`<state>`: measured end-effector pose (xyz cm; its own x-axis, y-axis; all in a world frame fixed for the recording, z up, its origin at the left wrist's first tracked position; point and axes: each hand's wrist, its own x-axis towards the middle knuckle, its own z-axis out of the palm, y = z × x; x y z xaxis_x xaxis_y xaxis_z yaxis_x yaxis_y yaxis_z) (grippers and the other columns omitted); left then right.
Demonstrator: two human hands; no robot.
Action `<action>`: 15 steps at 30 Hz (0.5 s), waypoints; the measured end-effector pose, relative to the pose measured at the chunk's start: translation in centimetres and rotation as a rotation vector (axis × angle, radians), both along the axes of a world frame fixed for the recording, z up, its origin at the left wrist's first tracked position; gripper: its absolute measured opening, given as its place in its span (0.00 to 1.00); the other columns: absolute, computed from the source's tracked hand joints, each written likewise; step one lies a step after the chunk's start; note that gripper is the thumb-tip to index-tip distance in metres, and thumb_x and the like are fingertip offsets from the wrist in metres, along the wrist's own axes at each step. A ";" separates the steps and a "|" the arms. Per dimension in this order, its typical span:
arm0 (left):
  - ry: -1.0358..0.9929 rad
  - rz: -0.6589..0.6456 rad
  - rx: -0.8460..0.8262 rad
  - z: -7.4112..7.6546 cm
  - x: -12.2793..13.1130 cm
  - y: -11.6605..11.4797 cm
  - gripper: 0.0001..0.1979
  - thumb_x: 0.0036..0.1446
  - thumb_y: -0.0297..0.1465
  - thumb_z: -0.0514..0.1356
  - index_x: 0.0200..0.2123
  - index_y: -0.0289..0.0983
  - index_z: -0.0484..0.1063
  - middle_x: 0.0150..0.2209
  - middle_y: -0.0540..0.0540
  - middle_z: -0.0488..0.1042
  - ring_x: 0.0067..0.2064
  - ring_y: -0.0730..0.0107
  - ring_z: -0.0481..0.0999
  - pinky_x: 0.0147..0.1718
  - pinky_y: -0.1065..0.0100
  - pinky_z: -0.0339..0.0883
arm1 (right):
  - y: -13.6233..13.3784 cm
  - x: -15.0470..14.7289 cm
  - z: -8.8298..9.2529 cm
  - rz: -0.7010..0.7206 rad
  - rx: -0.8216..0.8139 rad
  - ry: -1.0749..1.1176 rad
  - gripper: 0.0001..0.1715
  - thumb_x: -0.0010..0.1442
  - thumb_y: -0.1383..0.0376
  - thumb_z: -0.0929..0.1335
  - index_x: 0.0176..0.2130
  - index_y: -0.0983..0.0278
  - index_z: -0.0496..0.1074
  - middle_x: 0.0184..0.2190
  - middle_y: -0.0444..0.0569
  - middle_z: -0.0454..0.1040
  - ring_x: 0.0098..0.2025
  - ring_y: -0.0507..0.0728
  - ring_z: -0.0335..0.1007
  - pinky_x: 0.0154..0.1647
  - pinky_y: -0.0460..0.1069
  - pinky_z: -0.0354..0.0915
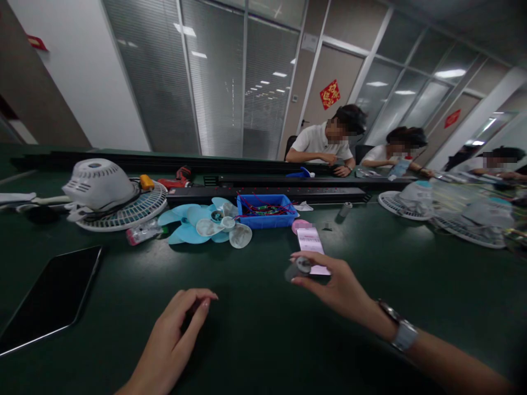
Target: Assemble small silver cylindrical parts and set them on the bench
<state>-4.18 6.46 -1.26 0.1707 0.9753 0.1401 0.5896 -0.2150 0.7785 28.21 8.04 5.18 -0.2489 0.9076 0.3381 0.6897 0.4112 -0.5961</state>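
A small grey metal cylinder (298, 268) with a dark round end is pinched between the thumb and fingers of my right hand (335, 282). It is held above the green table, in front of a lit phone (312, 247) that it partly overlaps in view. To the left, my left hand (177, 326) hovers low over the table. Its fingers are loosely curled, thumb tip against the forefinger, and nothing shows between them. A similar grey cylinder (345, 209) stands farther back, right of a blue bin (267, 221) with red wires and circuit boards inside.
Blue fan blades (187, 227) and a clear fan blade (241, 235) lie left of the bin. Beyond sit a white fan housing (99, 184) and a red power drill (177, 178). A black tablet (51, 296) lies at left. Long black rails cross the back; several people sit beyond.
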 end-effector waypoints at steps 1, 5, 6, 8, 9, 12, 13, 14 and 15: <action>0.012 -0.004 0.053 0.0 0.0 -0.1 0.14 0.64 0.42 0.52 0.47 0.44 0.70 0.41 0.48 0.73 0.42 0.62 0.72 0.41 0.63 0.67 | 0.0 -1.9 0.0 0.083 -0.027 0.014 0.26 0.56 0.56 0.72 0.53 0.57 0.71 0.47 0.46 0.77 0.47 0.56 0.74 0.48 0.53 0.69; 0.066 -0.040 0.267 0.0 0.2 -0.6 0.16 0.62 0.39 0.56 0.54 0.50 0.68 0.51 0.48 0.70 0.53 0.58 0.66 0.51 0.57 0.64 | 0.3 -7.4 -0.9 0.290 -0.108 0.046 0.26 0.54 0.56 0.74 0.53 0.54 0.71 0.48 0.41 0.77 0.47 0.55 0.73 0.49 0.51 0.66; 0.075 -0.042 0.307 0.0 0.3 -0.8 0.17 0.62 0.38 0.56 0.55 0.51 0.68 0.52 0.48 0.70 0.54 0.58 0.65 0.52 0.57 0.64 | 0.4 -8.2 -1.2 0.323 -0.119 0.053 0.26 0.54 0.56 0.74 0.52 0.54 0.71 0.48 0.41 0.77 0.47 0.55 0.73 0.50 0.51 0.65; 0.088 -0.035 0.372 0.1 0.7 -1.1 0.18 0.62 0.38 0.57 0.55 0.53 0.68 0.53 0.48 0.68 0.54 0.57 0.64 0.51 0.56 0.65 | 0.4 -9.2 -1.8 0.368 -0.130 0.075 0.24 0.55 0.57 0.74 0.51 0.55 0.72 0.48 0.41 0.77 0.47 0.54 0.73 0.51 0.50 0.64; 0.097 -0.034 0.397 0.1 0.9 -1.2 0.18 0.62 0.38 0.57 0.56 0.54 0.68 0.53 0.47 0.68 0.53 0.57 0.64 0.50 0.57 0.65 | 0.4 -9.4 -2.1 0.383 -0.135 0.089 0.24 0.55 0.58 0.74 0.51 0.55 0.72 0.47 0.41 0.77 0.47 0.54 0.73 0.50 0.50 0.64; 0.129 -0.047 0.436 0.1 1.4 -1.3 0.18 0.61 0.38 0.57 0.55 0.56 0.69 0.55 0.48 0.67 0.53 0.55 0.63 0.49 0.56 0.66 | 0.2 -9.7 -2.9 0.397 -0.143 0.140 0.23 0.54 0.61 0.74 0.50 0.56 0.73 0.48 0.41 0.77 0.49 0.53 0.73 0.51 0.48 0.64; 0.136 -0.055 0.438 0.0 1.5 -1.2 0.18 0.61 0.38 0.57 0.55 0.57 0.70 0.56 0.48 0.66 0.53 0.55 0.63 0.49 0.55 0.66 | 0.2 -9.7 -3.1 0.394 -0.145 0.166 0.24 0.54 0.61 0.74 0.51 0.56 0.73 0.49 0.42 0.77 0.49 0.53 0.73 0.52 0.48 0.64; 0.143 -0.067 0.438 0.0 1.5 -1.1 0.18 0.62 0.37 0.57 0.54 0.57 0.70 0.56 0.48 0.66 0.53 0.55 0.62 0.48 0.55 0.66 | 0.1 -9.7 -3.3 0.390 -0.149 0.195 0.24 0.54 0.62 0.74 0.51 0.56 0.73 0.49 0.42 0.77 0.50 0.53 0.72 0.53 0.48 0.64; 0.150 -0.077 0.436 -0.1 1.5 -1.0 0.17 0.61 0.37 0.57 0.53 0.57 0.71 0.56 0.48 0.66 0.54 0.54 0.62 0.48 0.54 0.66 | 0.0 -9.7 -3.5 0.385 -0.154 0.225 0.25 0.54 0.62 0.74 0.52 0.56 0.73 0.49 0.43 0.77 0.50 0.53 0.72 0.53 0.48 0.64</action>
